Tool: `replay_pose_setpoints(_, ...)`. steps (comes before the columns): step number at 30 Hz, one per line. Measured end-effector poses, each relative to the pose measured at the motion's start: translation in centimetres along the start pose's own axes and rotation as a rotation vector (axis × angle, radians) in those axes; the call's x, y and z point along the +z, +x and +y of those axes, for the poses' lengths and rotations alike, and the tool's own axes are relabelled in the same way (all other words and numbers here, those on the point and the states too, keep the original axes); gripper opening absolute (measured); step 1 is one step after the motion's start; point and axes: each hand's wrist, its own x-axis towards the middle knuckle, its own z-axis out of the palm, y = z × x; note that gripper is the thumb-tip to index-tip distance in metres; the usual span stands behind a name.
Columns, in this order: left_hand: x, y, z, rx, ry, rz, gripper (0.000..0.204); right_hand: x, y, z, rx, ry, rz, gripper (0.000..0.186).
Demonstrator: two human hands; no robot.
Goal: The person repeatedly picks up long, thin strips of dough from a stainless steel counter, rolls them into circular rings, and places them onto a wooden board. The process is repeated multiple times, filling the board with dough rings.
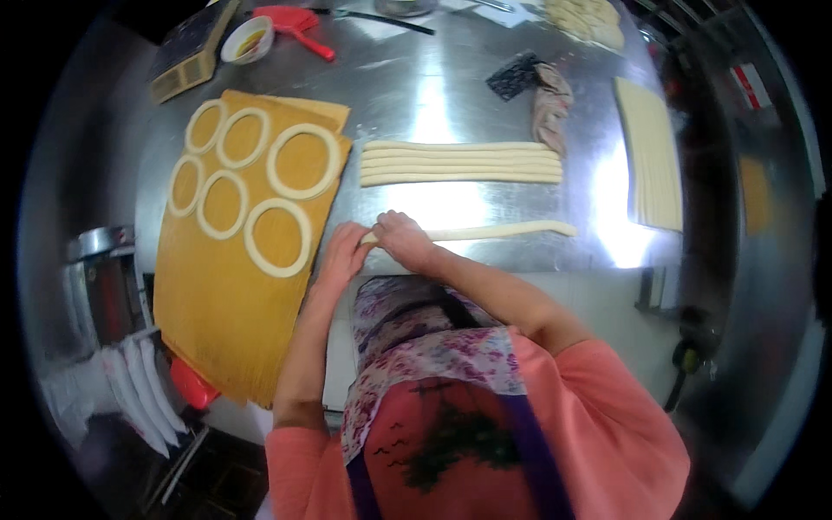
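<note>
A long pale dough strip (494, 232) lies along the near edge of the steel table, stretching to the right from my hands. Its left end is between the fingers of my left hand (347, 250), which are closed on it. My right hand (404, 239) is closed over the same strip just beside the left one, the two nearly touching. Behind them lies a row of several dough strips (459, 165) side by side. To the left, several dough rings (277, 238) rest on a yellow-brown sheet (217, 321), which overhangs the table's near edge.
A wide slab of cut dough strips (650, 156) lies at the right edge. Behind the row sit a crumpled cloth (551, 104) and a black piece (515, 76). Far left are a white bowl (248, 40), a red scoop (295, 24) and a box (195, 52). A dough lump (589, 21) sits far right.
</note>
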Motion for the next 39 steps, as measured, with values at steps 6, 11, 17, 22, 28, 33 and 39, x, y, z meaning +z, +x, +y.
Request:
replay_pose_setpoints(6,1.4,-0.8,-0.4,0.024,0.038,0.104,0.021,-1.6,-4.2,2.5,0.133,-0.056,0.122,0.017)
replay_pose_setpoints(11,1.9,-1.2,-0.5,0.005,0.050,0.147,0.022,-5.1,-11.1,7.0,0.269,-0.069,0.159,0.017)
replay_pose_setpoints(17,1.9,-1.2,-0.5,-0.038,0.063,0.113,0.022,-10.4,-20.7,11.6,0.463,-0.096,0.289,0.012)
replay_pose_setpoints(22,1.7,-0.6,0.8,-0.063,0.076,0.071,0.019,-14.4,-28.6,15.7,0.608,-0.119,0.298,0.017)
replay_pose_setpoints(28,2.1,-2.0,-1.4,-0.047,0.129,0.093,0.022,-15.2,-30.7,16.7,0.809,-0.036,0.213,0.026)
replay_pose_setpoints(33,4.4,-1.0,0.7,0.101,0.173,0.073,0.048,-14.0,-33.9,16.5,0.663,0.052,0.225,0.042)
replay_pose_setpoints(39,2.5,-2.5,4.7,0.137,0.224,-0.046,0.010,-21.2,-28.8,12.0,0.892,0.081,-0.269,0.017)
